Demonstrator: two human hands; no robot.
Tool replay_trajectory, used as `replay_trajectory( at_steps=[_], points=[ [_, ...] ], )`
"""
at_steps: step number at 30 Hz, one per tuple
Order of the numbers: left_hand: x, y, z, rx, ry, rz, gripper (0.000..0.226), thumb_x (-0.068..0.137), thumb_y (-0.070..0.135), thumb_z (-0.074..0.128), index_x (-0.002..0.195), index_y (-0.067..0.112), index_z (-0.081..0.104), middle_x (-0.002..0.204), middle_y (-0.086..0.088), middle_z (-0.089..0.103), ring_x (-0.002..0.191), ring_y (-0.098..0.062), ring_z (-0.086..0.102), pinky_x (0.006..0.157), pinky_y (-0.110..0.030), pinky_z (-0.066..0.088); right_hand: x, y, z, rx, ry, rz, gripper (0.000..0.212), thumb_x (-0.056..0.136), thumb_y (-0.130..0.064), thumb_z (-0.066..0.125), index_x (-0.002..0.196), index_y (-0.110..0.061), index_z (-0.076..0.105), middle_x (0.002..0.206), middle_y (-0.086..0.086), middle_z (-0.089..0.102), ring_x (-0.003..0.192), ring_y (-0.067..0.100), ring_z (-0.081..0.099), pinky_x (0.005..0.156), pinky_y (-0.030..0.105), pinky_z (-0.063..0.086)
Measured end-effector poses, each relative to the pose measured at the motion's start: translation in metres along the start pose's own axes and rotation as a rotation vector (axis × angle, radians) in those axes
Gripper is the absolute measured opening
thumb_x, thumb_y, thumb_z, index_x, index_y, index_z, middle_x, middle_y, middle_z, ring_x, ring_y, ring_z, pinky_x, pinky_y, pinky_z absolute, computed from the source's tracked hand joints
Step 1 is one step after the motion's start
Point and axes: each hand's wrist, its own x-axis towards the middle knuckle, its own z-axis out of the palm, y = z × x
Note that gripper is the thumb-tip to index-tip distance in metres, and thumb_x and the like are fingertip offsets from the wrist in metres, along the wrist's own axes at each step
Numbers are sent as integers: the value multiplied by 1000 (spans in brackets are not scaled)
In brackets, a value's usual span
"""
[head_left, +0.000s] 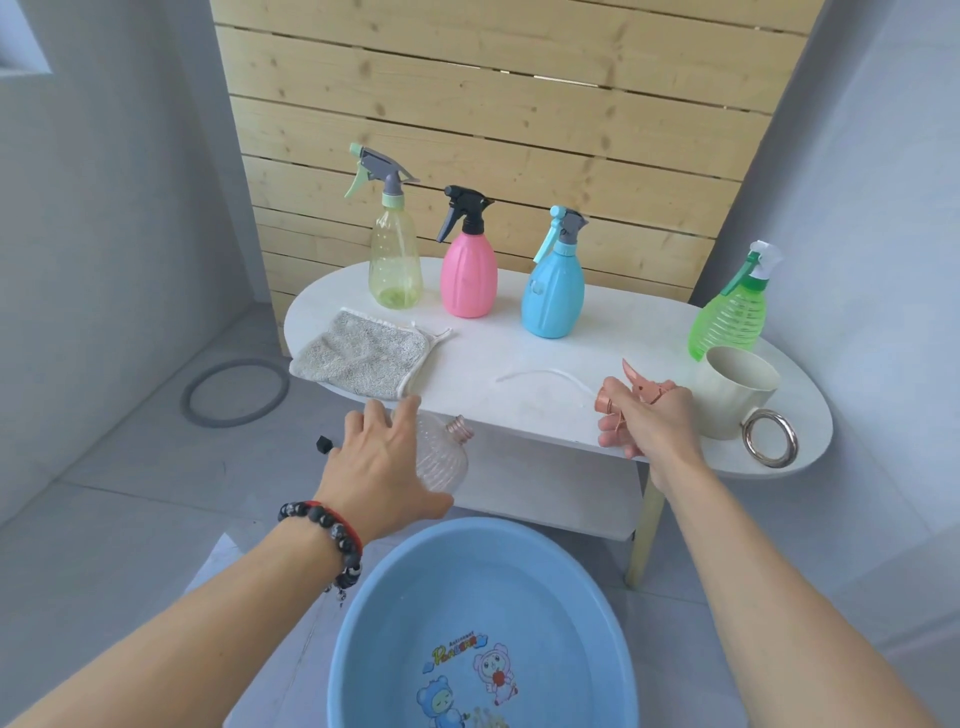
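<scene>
Left arm (208, 613): bare, extended forward from lower left, wrist straight. Left hand (384, 467): back upward, fingers spread and curved over a clear bottle (447, 462), thumb wrapped beneath it. Right arm (769, 582): bare, extended forward from lower right, wrist slightly bent inward. Right hand (649, 421): back toward the camera, fingers curled tight round a pink spray head (640, 383).

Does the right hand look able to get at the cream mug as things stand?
Probably yes for reach: the cream mug stands just beside the right hand with nothing between. But that hand grips the spray head, so grasping looks unlikely.
</scene>
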Motion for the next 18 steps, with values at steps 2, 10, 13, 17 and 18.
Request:
replay_trajectory(
  at_steps=[2,10,13,17,18],
  points=[
    [-1,2,-1,-5,-2,-3,107,60,54,79,146,27,20,118,-2,36,115,-24,36,86,-41,50,2,0,2,-49,34,13,56,90,-31,68,143,-19,54,83,-4,76,48,20,54,36,22,31],
    [-2,4,4,-53,-34,7,109,63,53,78,151,27,20,126,-2,37,122,-24,35,90,-33,44,-5,-3,-3,-369,98,0,58,93,-46,69,123,-4,44,70,-11,65,29,8,51,29,19,34],
    [0,1,6,-91,-79,-4,111,62,52,80,152,24,22,128,-2,37,122,-24,35,99,-34,41,-11,-8,-4,-466,124,-48,56,95,-47,65,120,-5,38,81,-7,67,37,9,57,30,21,37],
    [2,-1,8,-156,-135,-8,109,62,51,83,152,21,29,131,-3,40,126,-23,40,104,-32,39,-26,-11,-8,-747,215,-198,46,96,-56,52,120,-17,55,98,5,73,88,35,68,71,39,56],
    [3,-1,8,-168,-147,-7,109,61,50,84,151,21,31,131,-2,41,126,-22,41,104,-32,40,-30,-12,-10,-807,256,-277,37,98,-52,52,109,-20,64,94,6,74,93,37,66,73,40,53]
  ],
)
